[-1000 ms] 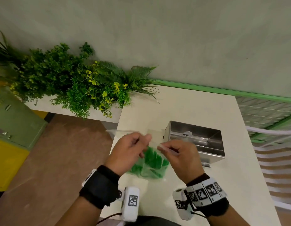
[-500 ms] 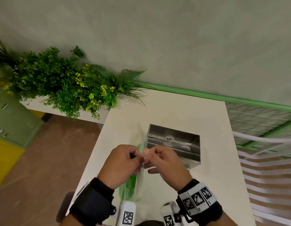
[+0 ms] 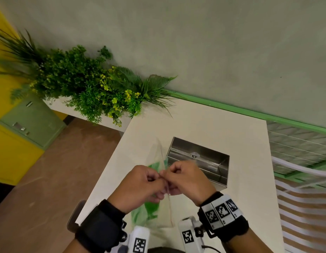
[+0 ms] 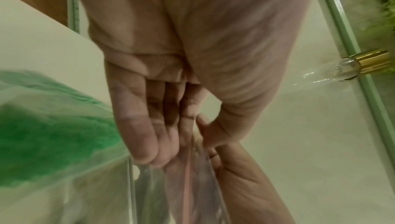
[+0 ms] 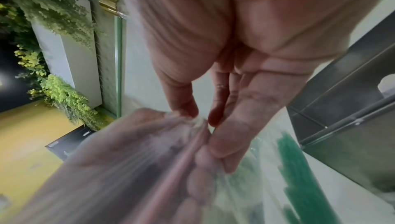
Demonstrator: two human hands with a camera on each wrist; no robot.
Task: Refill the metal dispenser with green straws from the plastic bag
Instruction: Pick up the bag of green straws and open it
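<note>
Both hands meet above the near part of the desk [image 3: 195, 125], knuckles almost touching. The left hand [image 3: 140, 181] and the right hand [image 3: 187, 178] each pinch the top edge of a clear plastic bag [image 3: 159, 156], thumb against fingers, with the two grips side by side. The bag hangs between and below the hands, and the green straws [image 3: 149, 207] show blurred through the plastic. Just beyond the hands, an open metal dispenser [image 3: 200, 157] stands on the desk. A bank of green plants [image 3: 89, 88] with small yellow flowers sits along the wall to the left.
</note>
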